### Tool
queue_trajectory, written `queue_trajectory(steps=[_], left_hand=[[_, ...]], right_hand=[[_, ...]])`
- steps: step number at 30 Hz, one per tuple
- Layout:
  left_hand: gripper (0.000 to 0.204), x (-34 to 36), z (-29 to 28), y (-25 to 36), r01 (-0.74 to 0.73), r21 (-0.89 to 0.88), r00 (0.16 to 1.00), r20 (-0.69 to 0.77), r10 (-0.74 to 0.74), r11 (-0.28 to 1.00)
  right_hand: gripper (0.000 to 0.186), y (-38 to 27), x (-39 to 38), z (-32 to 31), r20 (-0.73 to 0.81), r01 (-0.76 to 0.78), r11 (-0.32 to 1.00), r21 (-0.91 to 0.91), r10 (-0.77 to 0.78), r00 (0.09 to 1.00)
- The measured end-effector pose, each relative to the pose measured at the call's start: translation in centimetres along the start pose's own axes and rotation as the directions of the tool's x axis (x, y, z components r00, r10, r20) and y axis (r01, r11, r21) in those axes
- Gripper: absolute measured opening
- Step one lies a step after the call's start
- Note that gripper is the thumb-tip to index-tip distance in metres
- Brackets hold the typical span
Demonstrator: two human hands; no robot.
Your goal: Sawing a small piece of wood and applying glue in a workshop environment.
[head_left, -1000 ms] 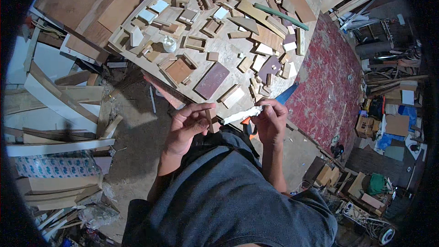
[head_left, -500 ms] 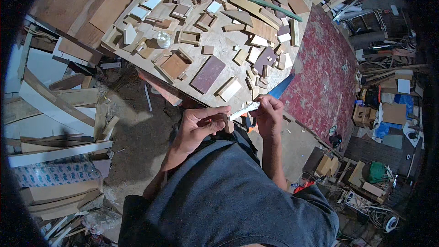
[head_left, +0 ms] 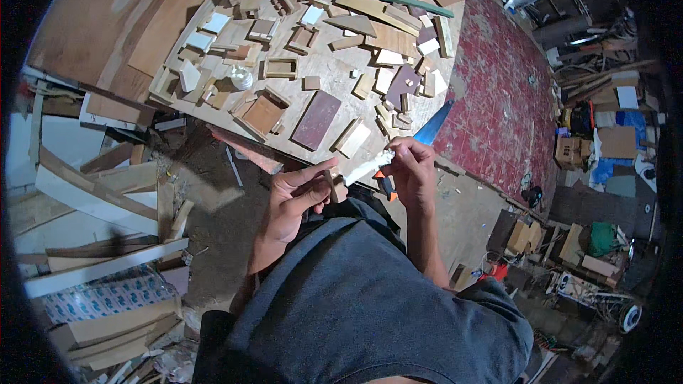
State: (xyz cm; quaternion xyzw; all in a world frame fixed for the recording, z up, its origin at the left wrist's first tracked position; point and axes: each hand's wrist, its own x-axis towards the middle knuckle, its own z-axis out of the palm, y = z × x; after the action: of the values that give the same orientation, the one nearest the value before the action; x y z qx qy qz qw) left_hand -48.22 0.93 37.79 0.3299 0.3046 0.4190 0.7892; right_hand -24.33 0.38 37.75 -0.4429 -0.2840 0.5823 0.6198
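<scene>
- White strip (head_left: 368,166): held between both hands, just below the near edge of the workbench (head_left: 324,71).
- Right hand (head_left: 413,171): fingers pinched closed on the strip's upper end.
- Left hand (head_left: 299,195): fingers curled around the lower end, index finger extended.
- Wood offcuts (head_left: 370,7): scattered across the workbench.
- Dark panel (head_left: 316,119): lies near the bench edge, above the hands.
- Red mat (head_left: 498,99): right of the workbench.
</scene>
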Motion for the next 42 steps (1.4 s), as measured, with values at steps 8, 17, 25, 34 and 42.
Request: queue_trajectory(steps=[8,17,25,34,42], left_hand=[[0.036,1.0,2.0,1.0,0.095,-0.159,0.995,0.002,-0.096,0.983],[0.044,2.1,2.4,0.5,0.184,-0.279,0.983,0.047,-0.178,0.942],[0.037,2.9,4.1,0.3,0.201,-0.31,0.98,0.073,-0.187,0.929],[0.044,4.2,5.0,-0.7,0.297,-0.427,0.955,0.13,-0.267,0.854],[0.041,4.8,6.3,-1.1,0.328,-0.423,0.945,0.129,-0.302,0.845]], right_hand=[[0.014,-0.7,-0.6,-1.6,0.074,0.17,0.981,-0.097,-0.163,0.984],[0.019,-3.5,-1.5,-2.7,0.18,0.377,0.877,-0.297,-0.337,0.924],[0.027,-4.2,-1.5,-3.4,0.176,0.465,0.835,-0.295,-0.431,0.885],[0.02,-7.2,-1.7,-6.0,0.4,0.654,0.597,-0.464,-0.518,0.757],[0.014,-7.5,-0.7,-6.4,0.324,0.691,0.573,-0.44,-0.616,0.718]])
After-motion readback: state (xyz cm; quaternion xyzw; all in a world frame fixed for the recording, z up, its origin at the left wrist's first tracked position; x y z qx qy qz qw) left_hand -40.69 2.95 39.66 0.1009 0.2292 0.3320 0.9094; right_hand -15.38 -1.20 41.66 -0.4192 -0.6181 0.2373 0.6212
